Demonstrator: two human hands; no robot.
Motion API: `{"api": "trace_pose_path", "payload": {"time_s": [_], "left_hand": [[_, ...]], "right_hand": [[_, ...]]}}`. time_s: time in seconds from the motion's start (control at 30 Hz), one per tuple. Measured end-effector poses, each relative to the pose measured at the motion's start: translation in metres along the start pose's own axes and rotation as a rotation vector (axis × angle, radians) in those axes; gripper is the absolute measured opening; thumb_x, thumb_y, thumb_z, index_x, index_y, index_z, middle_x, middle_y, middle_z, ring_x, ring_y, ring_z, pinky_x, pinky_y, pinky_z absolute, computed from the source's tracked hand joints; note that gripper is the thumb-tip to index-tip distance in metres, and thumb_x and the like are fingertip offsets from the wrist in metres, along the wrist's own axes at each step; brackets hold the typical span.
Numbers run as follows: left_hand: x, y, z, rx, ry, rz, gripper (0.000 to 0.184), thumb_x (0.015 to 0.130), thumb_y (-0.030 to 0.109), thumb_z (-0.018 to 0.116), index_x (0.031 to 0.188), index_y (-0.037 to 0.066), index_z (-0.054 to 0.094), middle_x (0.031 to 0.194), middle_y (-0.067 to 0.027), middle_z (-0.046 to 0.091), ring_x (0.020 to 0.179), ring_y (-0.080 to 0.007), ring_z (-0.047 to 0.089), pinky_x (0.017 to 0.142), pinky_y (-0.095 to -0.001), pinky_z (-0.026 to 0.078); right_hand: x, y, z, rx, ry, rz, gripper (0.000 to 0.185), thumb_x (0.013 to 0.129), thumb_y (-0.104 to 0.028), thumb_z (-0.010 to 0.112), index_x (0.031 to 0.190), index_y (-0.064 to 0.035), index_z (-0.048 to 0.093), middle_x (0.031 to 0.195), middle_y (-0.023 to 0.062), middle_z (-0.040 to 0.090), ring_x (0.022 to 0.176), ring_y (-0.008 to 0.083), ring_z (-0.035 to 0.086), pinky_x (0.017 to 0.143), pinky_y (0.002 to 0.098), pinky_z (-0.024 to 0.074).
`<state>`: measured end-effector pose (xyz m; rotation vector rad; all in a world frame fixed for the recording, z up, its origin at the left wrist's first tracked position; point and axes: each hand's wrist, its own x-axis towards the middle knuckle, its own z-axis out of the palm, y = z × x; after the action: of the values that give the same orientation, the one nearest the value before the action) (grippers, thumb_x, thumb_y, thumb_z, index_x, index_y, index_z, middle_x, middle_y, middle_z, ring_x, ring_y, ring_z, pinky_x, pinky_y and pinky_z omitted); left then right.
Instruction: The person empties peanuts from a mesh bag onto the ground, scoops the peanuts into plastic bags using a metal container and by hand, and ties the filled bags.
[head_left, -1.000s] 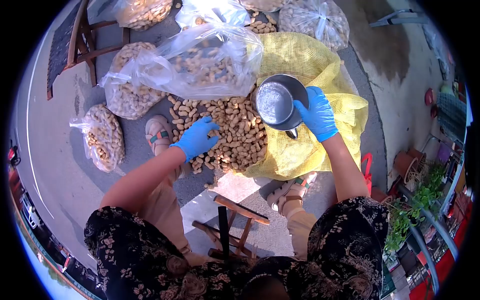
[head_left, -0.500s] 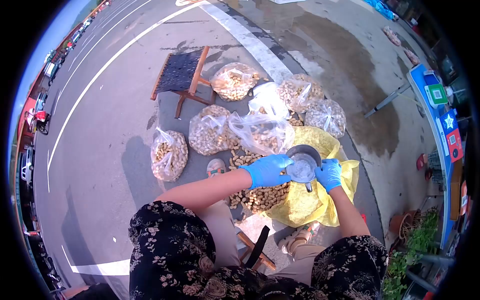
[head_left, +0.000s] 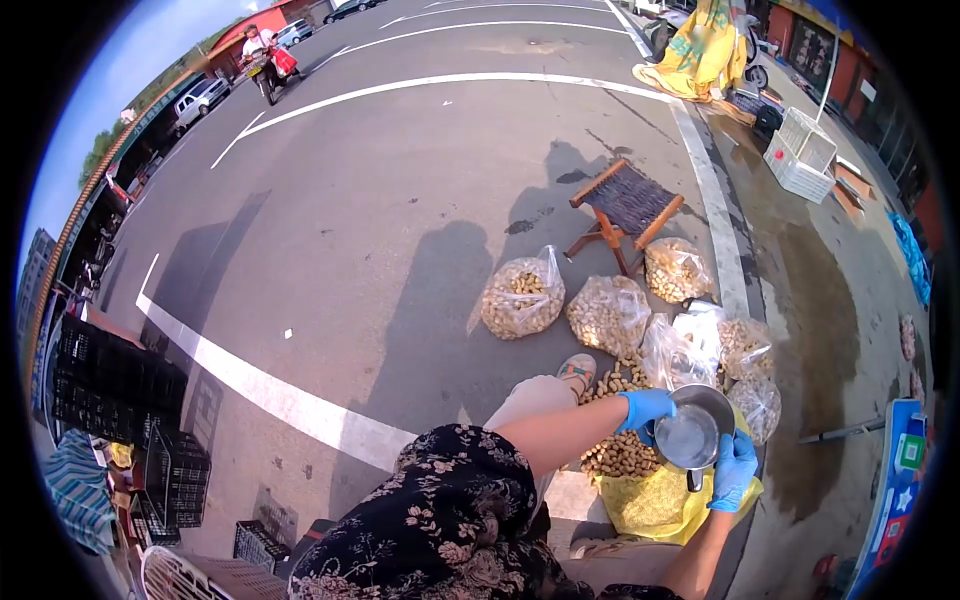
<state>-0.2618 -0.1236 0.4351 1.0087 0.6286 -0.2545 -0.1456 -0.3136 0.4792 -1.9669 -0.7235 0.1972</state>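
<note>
A metal saucepan [head_left: 687, 440] with a dark handle is held over the peanuts, and its inside looks bare and shiny. My left hand [head_left: 648, 409], in a blue glove, grips the pan's left rim. On the opposite side my right hand [head_left: 735, 470], gloved the same way, has its fingers closed on the right rim near the handle. Beneath lie loose peanuts in shells [head_left: 618, 460] and a yellow mesh sack [head_left: 640, 505]. Just beyond the pan is an open clear plastic bag [head_left: 668, 352], partly hidden.
Filled bags of peanuts [head_left: 523, 292] stand ahead, near a folding stool [head_left: 630, 205]. Black crates [head_left: 178, 478] are at the left. A person on a motorbike [head_left: 268, 68] is far off on the pavement. A blue stand with printed codes [head_left: 895, 490] is at the right.
My view has swung left and up, so the pan, bags and stool appear farther right and more of the parking area shows. Both hands stay on the saucepan.
</note>
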Motion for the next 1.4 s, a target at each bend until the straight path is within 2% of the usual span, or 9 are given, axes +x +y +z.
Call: {"api": "trace_pose_path", "payload": {"time_s": [0.13, 0.27, 0.43, 0.63, 0.73, 0.93, 1.13, 1.27, 1.4], "left_hand": [[0.019, 0.001, -0.007, -0.202, 0.061, -0.044, 0.042, 0.078, 0.016, 0.045, 0.12, 0.01, 0.046, 0.106, -0.016, 0.057, 0.092, -0.0325, 0.06, 0.067, -0.0501, 0.052], [0.026, 0.021, 0.007, -0.373, 0.152, 0.363, 0.035, 0.081, 0.009, 0.04, 0.115, 0.005, 0.049, 0.097, -0.0179, 0.058, 0.073, -0.0312, 0.062, 0.056, -0.0489, 0.053], [0.055, 0.024, 0.019, 0.321, 0.302, 0.606, 0.048, 0.075, 0.01, 0.044, 0.122, -0.001, 0.038, 0.107, -0.0271, 0.053, 0.1, -0.0393, 0.054, 0.086, -0.0383, 0.042], [0.075, 0.017, 0.031, 0.544, 0.419, 0.68, 0.044, 0.072, 0.021, 0.053, 0.109, 0.0, 0.044, 0.105, -0.0304, 0.051, 0.1, -0.0445, 0.049, 0.085, -0.0448, 0.041], [0.065, 0.032, 0.031, 0.517, 0.207, 0.565, 0.08, 0.07, 0.028, 0.066, 0.132, -0.007, 0.03, 0.109, -0.0186, 0.053, 0.099, -0.0239, 0.052, 0.086, -0.0297, 0.041], [0.038, 0.035, 0.068, 0.152, -0.012, 0.417, 0.108, 0.073, 0.036, 0.071, 0.142, 0.01, -0.008, 0.139, -0.0197, 0.027, 0.124, -0.0286, 0.037, 0.092, -0.0411, 0.04], [0.063, -0.034, 0.111, -0.104, 0.026, 0.716, 0.082, 0.075, 0.017, 0.072, 0.137, 0.007, 0.019, 0.124, -0.0087, 0.045, 0.108, -0.0165, 0.051, 0.085, -0.0268, 0.046], [0.064, -0.034, 0.11, -0.216, -0.105, 0.348, 0.038, 0.088, 0.024, 0.052, 0.118, 0.001, 0.048, 0.109, -0.0085, 0.058, 0.101, -0.018, 0.056, 0.086, -0.0325, 0.047], [0.071, -0.009, 0.097, -0.605, 0.014, 0.116, 0.044, 0.089, 0.025, 0.027, 0.117, -0.002, 0.047, 0.113, -0.0183, 0.056, 0.109, -0.0323, 0.052, 0.096, -0.0501, 0.038]], "right_hand": [[-0.001, -0.002, 0.016, 0.29, -0.022, 0.259, 0.031, 0.087, -0.033, 0.058, 0.102, -0.0051, 0.06, 0.091, 0.0028, 0.06, 0.076, 0.0141, 0.054, 0.069, 0.0277, 0.0429], [-0.004, 0.013, 0.019, 0.36, -0.092, 0.403, 0.039, 0.088, -0.04, 0.054, 0.107, -0.0055, 0.054, 0.092, 0.0045, 0.058, 0.079, 0.0147, 0.056, 0.07, 0.0298, 0.0445], [0.003, 0.028, 0.008, 0.583, -0.12, 0.637, 0.045, 0.085, -0.043, 0.057, 0.109, -0.0049, 0.052, 0.088, 0.0068, 0.06, 0.076, 0.0165, 0.059, 0.063, 0.0306, 0.0498], [0.006, 0.064, 0.017, 0.38, -0.267, 0.635, 0.043, 0.085, -0.033, 0.056, 0.115, -0.0022, 0.05, 0.089, 0.0097, 0.062, 0.057, 0.0146, 0.059, 0.049, 0.025, 0.0501], [0.005, 0.062, 0.015, 0.342, -0.191, 0.632, 0.038, 0.086, -0.031, 0.053, 0.114, -0.0049, 0.051, 0.092, 0.0067, 0.062, 0.059, 0.012, 0.055, 0.054, 0.024, 0.0481], [-0.004, 0.053, 0.002, 0.561, 0.059, 0.529, 0.044, 0.086, -0.033, 0.055, 0.117, -0.0023, 0.049, 0.099, 0.007, 0.06, 0.073, 0.014, 0.058, 0.065, 0.0269, 0.05], [-0.014, 0.051, 0.016, 0.579, 0.155, 0.339, 0.048, 0.09, -0.04, 0.049, 0.119, -0.0006, 0.048, 0.099, 0.0071, 0.058, 0.08, 0.0116, 0.056, 0.07, 0.0251, 0.0476], [-0.017, 0.042, 0.0, 0.597, -0.052, 0.35, 0.056, 0.089, -0.043, 0.05, 0.119, 0.0039, 0.046, 0.098, 0.0112, 0.057, 0.089, 0.0145, 0.053, 0.078, 0.0285, 0.0443], [-0.015, 0.05, -0.035, 0.593, -0.259, 0.285, 0.05, 0.087, -0.045, 0.053, 0.111, -0.001, 0.057, 0.101, 0.0094, 0.061, 0.089, 0.0173, 0.054, 0.083, 0.0285, 0.0419]]}}
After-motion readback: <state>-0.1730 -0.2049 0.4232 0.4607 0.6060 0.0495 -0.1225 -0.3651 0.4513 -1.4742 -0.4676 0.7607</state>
